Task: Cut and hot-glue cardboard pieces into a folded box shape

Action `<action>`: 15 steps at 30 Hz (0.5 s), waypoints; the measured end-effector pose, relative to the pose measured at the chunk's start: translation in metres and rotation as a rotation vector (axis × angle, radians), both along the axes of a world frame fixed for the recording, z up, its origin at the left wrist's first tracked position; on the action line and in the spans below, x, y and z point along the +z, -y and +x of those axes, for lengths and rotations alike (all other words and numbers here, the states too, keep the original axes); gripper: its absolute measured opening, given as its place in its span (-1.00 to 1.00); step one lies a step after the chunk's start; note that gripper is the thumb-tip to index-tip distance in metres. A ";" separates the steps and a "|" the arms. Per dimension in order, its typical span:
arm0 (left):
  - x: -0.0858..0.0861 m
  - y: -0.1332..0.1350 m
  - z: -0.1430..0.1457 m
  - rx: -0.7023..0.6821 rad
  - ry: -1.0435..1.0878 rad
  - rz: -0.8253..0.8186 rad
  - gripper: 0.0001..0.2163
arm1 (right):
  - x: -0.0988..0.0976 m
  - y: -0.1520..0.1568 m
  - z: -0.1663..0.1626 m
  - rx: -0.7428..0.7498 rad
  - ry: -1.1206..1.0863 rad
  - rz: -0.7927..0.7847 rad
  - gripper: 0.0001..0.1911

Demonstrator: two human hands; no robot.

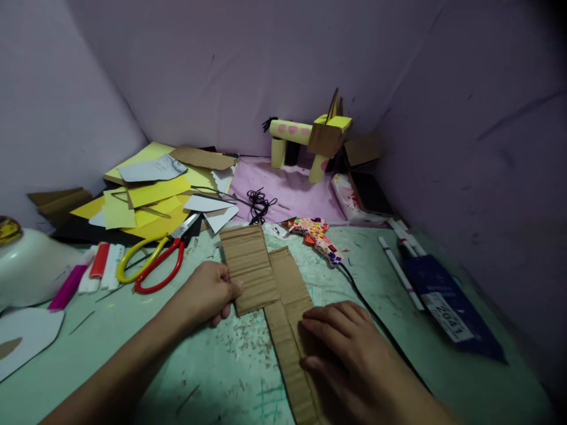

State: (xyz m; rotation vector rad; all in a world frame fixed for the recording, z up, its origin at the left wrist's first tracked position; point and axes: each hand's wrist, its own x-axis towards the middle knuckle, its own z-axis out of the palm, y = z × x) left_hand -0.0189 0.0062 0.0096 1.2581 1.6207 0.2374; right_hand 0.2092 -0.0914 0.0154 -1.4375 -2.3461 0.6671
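Observation:
My left hand (217, 292) pinches the left edge of a roughly square piece of corrugated cardboard (248, 268) between thumb and fingers. That piece's right edge meets or overlaps a long cardboard strip (286, 348); whether they are joined I cannot tell. My right hand (343, 336) lies over the strip's right side, fingers stretched out, fingertips touching it. The strip's lower end runs out of view at the bottom. Just beyond the cardboard lies a flower-patterned glue gun (316, 236), its black cord (376, 319) running past my right hand.
Scissors (155, 260) with yellow and red handles lie at left, before a heap of paper scraps (155, 195). Black string (260, 203) and a yellow cardboard animal figure (292, 131) are at the back. Markers (401, 274) and a dark blue packet (452, 307) lie at right.

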 end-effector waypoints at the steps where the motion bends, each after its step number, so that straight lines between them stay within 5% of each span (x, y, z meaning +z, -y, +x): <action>1: -0.001 0.000 -0.001 -0.007 -0.019 0.014 -0.81 | 0.002 -0.004 -0.001 0.002 0.005 -0.020 -0.76; 15: 0.001 -0.005 -0.001 -0.032 -0.170 0.007 -0.77 | 0.000 -0.037 -0.014 0.052 0.074 -0.026 -0.70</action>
